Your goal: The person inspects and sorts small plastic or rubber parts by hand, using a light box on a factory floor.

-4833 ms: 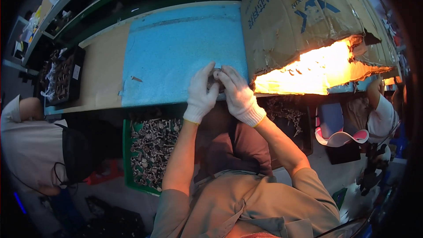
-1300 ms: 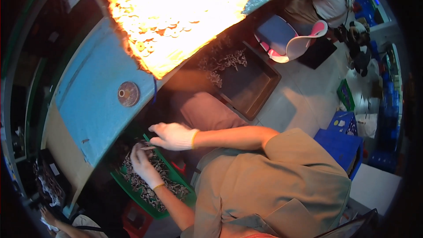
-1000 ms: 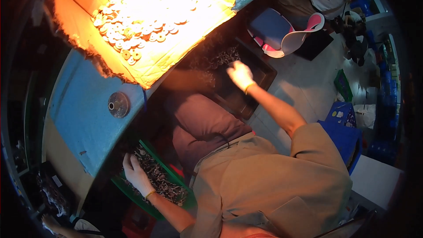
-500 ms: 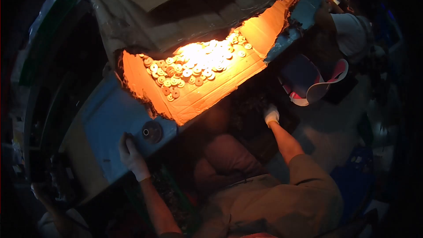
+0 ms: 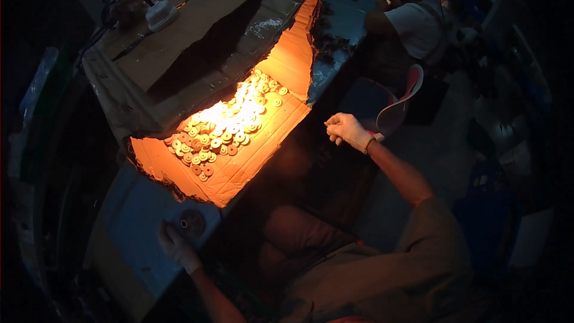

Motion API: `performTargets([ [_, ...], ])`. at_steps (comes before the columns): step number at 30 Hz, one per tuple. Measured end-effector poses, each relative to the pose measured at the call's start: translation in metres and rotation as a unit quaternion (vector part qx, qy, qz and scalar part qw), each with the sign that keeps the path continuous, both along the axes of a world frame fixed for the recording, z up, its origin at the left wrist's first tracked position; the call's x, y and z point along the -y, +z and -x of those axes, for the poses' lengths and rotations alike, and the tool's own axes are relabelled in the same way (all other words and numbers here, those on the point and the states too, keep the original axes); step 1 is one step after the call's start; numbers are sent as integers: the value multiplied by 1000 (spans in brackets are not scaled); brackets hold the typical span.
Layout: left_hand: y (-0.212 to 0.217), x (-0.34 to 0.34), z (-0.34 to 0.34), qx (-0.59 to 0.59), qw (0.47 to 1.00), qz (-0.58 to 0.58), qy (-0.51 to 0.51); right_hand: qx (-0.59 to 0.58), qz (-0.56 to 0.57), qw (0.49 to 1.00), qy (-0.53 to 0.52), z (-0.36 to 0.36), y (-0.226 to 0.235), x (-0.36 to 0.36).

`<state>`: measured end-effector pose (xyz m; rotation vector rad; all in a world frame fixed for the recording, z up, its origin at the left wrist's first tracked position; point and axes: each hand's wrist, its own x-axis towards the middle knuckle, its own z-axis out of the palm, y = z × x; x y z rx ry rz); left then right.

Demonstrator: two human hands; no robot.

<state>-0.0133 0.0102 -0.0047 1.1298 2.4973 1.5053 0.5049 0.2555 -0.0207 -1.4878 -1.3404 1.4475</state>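
My right hand [image 5: 348,130], in a pale glove, is raised beside the lit box's front edge. Its thumb and fingertips are pinched together; anything between them is too small to make out. On the blue tabletop [image 5: 134,227] my gloved left hand [image 5: 178,250] rests with its fingers stretched out, dim in the shadow. Just beside those fingers is a dark round disc [image 5: 192,222] with a small bright ring on it. Under strong orange light, a heap of small round pieces with centre holes [image 5: 203,143] lies on the cardboard floor of the box [image 5: 263,143].
The cardboard box [image 5: 137,93] has ragged, charred-looking edges and a white lamp-like fitting [image 5: 160,15] on top. At the right stands a chair [image 5: 400,104] with a curved pale back. Beyond it, another person [image 5: 418,30] in a white top sits at the same bench.
My right hand has come up from the dark area below the bench edge, its fingers now pinched. My left hand stays beside the disc. The whole view has shifted and turned.
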Motion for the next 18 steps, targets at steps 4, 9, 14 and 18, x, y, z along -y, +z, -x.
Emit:
performTargets([
  [4, -7, 6, 3, -12, 1000, -18, -4, 36, -89, 995, -13, 21, 66, -63],
  [9, -9, 1, 4, -35, 999, 16, 5, -90, -60, 994, 1, 32, 62, -52],
  [14, -6, 3, 3, -53, 998, 16, 11, 43, -72, 996, 39, 72, 47, -15],
  [18, -8, 1, 3, -49, 998, 16, 20, 283, -336, 898, 4, 104, 29, -50],
])
